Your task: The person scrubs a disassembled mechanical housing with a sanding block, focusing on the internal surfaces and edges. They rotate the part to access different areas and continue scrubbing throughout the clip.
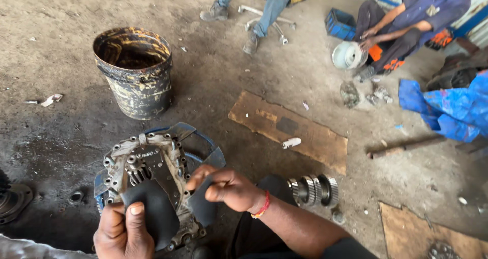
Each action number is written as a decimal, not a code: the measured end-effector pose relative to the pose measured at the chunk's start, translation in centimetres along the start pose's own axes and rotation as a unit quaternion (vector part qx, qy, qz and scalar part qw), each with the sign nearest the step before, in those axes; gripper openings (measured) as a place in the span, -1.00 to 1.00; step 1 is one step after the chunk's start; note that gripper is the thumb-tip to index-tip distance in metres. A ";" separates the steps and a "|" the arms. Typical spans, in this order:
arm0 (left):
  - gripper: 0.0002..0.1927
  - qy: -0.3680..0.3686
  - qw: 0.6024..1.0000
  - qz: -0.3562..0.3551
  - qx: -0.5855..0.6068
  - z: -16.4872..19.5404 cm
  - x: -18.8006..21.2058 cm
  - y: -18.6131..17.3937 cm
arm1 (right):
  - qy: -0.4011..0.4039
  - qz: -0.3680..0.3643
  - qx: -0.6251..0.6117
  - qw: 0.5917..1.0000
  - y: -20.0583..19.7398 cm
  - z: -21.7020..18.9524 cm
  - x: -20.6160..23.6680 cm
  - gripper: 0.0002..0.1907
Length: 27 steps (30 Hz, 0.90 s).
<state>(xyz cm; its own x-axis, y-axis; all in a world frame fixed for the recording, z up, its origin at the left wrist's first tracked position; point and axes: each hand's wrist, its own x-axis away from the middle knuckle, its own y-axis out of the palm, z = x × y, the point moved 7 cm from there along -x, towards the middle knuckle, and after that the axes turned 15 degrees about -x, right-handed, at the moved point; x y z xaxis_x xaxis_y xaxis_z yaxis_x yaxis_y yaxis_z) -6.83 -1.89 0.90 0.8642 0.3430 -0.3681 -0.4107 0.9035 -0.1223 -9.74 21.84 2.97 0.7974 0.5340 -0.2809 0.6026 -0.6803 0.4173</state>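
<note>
A greasy metal housing with bolt holes around its edge lies on the dirt floor, low in the view and right in front of the person. A strip of black rubber lies over it. The left hand grips the lower end of the rubber — its fingers are curled and the thumb is pressed flat on top. The right hand is just beside the housing on the right, closed around the other end of the rubber. So both hands hold the same strip, with the metal part between them and under it.

A dirty black bucket stands on the floor behind the housing. A gear shaft lies just to the right of the right arm. A flat wooden board lies farther back, with a small white scrap on it.

Far off, another person in blue sits on the floor and touches a round white part. A crumpled blue sheet lies near them — and someone else's legs in jeans show at the top
</note>
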 end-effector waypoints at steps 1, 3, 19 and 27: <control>-0.82 -0.008 1.000 -0.011 -0.006 0.4 0.2 0.3 | 0.023 -0.006 0.005 1.000 0.8 0.2 0.1 -0.72; -0.83 -0.024 0.999 -0.030 -0.011 0.7 0.3 0.8 | 0.070 -0.020 0.021 0.997 2.1 0.5 0.1 -0.73; -0.82 -0.021 0.989 -0.126 -0.069 0.2 1.3 3.1 | 0.144 0.082 0.014 0.986 0.2 3.8 1.5 -0.72; -0.70 0.018 0.999 -0.044 0.017 0.9 -3.0 -1.1 | 0.028 0.235 0.316 0.919 -12.5 -1.8 2.7 -0.66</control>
<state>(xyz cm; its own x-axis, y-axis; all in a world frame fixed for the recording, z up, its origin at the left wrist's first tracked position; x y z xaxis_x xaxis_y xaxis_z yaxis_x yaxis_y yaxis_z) -8.68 -3.69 2.96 0.8850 0.2535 -0.3905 -0.3233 0.9382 -0.1235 -15.14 32.72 -1.48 0.9821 0.1200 -0.1454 0.1048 -0.9886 -0.1082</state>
